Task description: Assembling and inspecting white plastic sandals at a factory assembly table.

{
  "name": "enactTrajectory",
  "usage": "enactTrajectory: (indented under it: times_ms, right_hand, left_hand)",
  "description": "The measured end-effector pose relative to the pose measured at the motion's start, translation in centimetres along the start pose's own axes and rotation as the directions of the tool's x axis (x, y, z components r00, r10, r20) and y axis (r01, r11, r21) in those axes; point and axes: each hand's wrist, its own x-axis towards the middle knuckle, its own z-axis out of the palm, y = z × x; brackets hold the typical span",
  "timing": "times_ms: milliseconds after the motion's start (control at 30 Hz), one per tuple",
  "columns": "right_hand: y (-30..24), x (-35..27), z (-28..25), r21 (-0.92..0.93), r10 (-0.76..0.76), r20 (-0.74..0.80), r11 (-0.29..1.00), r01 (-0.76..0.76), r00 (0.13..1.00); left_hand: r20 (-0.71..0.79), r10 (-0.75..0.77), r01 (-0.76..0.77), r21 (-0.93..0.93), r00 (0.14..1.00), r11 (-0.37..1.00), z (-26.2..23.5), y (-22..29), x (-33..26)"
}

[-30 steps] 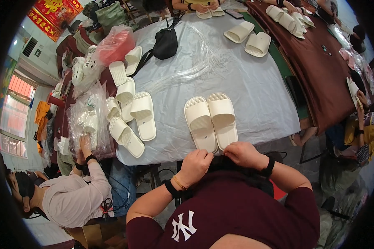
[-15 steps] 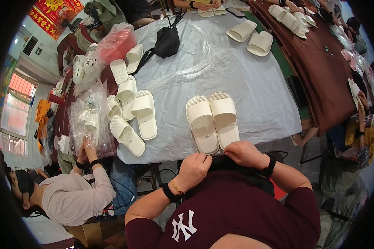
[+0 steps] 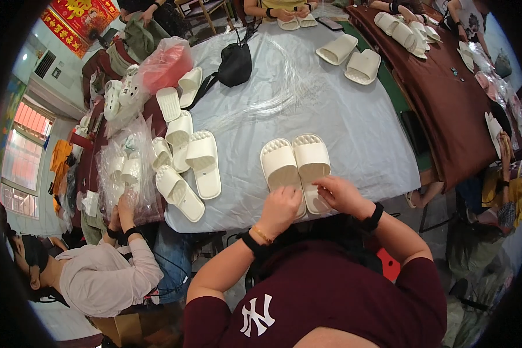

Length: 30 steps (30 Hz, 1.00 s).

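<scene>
A pair of cream slide slippers lies side by side at the table's near edge, toes pointing away from me. My left hand (image 3: 279, 207) is over the heel end of the left slipper (image 3: 279, 162), its fingers curled together. Over the heel part of the right slipper (image 3: 311, 153), my right hand (image 3: 340, 195) has its thumb and forefinger pinched close together. Anything thin between the fingers is too small to make out. A spread of thin clear plastic strands (image 3: 284, 104) lies farther up the table.
Several loose cream slippers (image 3: 203, 156) lie to the left, beside bagged slippers (image 3: 130, 168) handled by a seated person (image 3: 107, 272). A black bag (image 3: 234, 64) rests on the sheet-covered table (image 3: 365, 139). Two more slippers (image 3: 362, 65) lie far right, near a brown-covered table (image 3: 441, 110).
Both my hands have moved forward from the table's edge, up over the slippers' heel ends. The pair has stayed almost in place.
</scene>
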Motion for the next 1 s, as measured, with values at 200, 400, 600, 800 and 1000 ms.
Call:
enactTrajectory:
  times_ms: [200,400,600,800,1000]
  right_hand:
    - [0.1,0.7,-0.8,0.122,0.019,-0.173,0.993,0.003,0.985]
    - [3.6,2.1,-2.9,0.191,0.291,-0.38,0.954,-0.233,0.878]
    - [7.2,7.8,-2.4,0.245,0.443,-0.344,0.893,-0.376,0.828]
    - [8.3,10.7,-0.7,0.13,0.469,-0.336,0.882,-0.453,0.817]
    - [8.3,11.2,-0.4,0.218,0.481,-0.376,0.876,-0.429,0.792]
  left_hand:
    - [-0.182,-0.077,0.083,0.025,0.98,0.996,1.6,-1.9,1.4]
    - [-0.314,-0.318,0.249,-0.241,0.894,0.938,0.0,-5.0,1.1]
    - [-0.054,-0.766,0.689,-0.399,0.64,0.604,0.9,-11.9,3.2]
    - [-0.144,-0.759,0.689,-0.338,0.635,0.641,3.6,-13.4,5.5]
    - [-0.142,-0.803,0.7,-0.417,0.579,0.579,4.5,-13.0,6.3]
